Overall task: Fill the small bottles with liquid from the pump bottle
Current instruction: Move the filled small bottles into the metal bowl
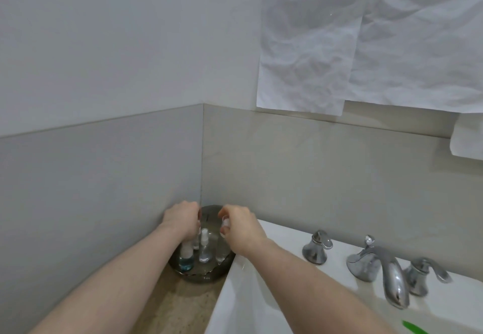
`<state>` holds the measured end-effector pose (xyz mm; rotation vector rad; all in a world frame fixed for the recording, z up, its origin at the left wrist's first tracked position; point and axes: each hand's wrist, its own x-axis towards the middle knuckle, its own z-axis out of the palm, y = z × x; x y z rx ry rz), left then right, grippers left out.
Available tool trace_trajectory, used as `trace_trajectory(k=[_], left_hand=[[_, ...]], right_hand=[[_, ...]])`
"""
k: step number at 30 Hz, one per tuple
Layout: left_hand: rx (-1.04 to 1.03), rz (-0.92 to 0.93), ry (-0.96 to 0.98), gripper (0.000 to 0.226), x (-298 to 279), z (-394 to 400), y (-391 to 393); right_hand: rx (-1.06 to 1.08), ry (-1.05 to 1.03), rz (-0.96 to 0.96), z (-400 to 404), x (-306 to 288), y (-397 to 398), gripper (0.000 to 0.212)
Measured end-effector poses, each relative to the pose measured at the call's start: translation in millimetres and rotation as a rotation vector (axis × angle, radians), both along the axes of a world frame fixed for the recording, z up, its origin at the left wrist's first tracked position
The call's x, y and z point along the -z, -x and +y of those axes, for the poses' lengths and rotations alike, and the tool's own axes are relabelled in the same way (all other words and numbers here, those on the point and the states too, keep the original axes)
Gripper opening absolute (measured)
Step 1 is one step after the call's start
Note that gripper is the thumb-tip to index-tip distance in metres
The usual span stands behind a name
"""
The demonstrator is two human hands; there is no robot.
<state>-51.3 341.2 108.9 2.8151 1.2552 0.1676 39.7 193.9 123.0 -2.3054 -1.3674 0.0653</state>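
A dark round tray [209, 276] sits in the corner of the counter and holds several small clear bottles. One bottle with a white cap and blue liquid [186, 258] stands at the front left, and a clear spray bottle [204, 248] stands beside it. My left hand [180, 220] reaches down over the tray's left side, fingers curled round something I cannot make out. My right hand [239, 226] pinches a small clear cap or bottle top [224, 225] above the tray's right side. I cannot pick out the pump bottle.
A white sink basin [251, 305] lies right of the tray, with a chrome faucet [384, 271] and two chrome handles behind it. Grey walls meet in the corner behind the tray. Crumpled white paper [339, 46] hangs on the wall above. Speckled counter [180, 307] lies in front.
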Motion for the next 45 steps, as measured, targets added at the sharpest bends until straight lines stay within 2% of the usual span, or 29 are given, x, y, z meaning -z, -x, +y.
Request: trace_trajectory(k=[6,14,18,22,26,28,31,35,39,43,45], left_hand=[[-0.006,0.020,-0.016,0.017,1.4,1.2,3.6],[0.040,0.024,-0.005,0.031,-7.4,1.4,11.4],[0.041,0.008,-0.001,0.036,-18.9,-0.1,20.7],[0.054,-0.119,-0.010,0.035,-36.6,-17.8,32.8],[0.134,-0.341,0.017,0.028,-58.8,-53.4,44.3],[0.227,-0.451,0.019,0.022,-65.2,-85.3,48.9],[0.367,-0.481,-0.001,0.019,-66.9,-152.2,55.1],[0.491,-0.409,0.063,0.022,-48.7,-231.1,57.6],[0.513,-0.362,0.209,0.024,-6.8,-276.8,44.4],[0.455,-0.390,0.285,0.025,33.4,-295.1,24.0],[0.407,-0.414,0.298,0.025,50.9,-297.4,19.8]], right_hand=[[0.017,0.007,0.015,8.5,4.0,0.6,0.038],[-0.064,0.138,-0.022,6.6,0.8,-4.0,0.069],[-0.068,0.101,-0.023,-9.5,-3.6,2.2,0.070],[-0.087,-0.010,-0.008,-47.8,-12.9,14.8,0.066],[-0.120,-0.239,0.034,-116.2,-19.1,38.1,0.047],[-0.126,-0.267,0.070,-163.8,-13.5,47.2,0.039],[-0.079,-0.196,0.065,-237.6,5.3,44.0,0.033],[0.125,-0.115,0.115,-321.2,30.1,17.4,0.026],[0.333,-0.140,0.131,-376.0,45.9,-12.6,0.037],[0.458,-0.100,0.177,-387.8,58.6,-38.5,0.063],[0.471,-0.105,0.190,-382.8,65.4,-48.4,0.056]])
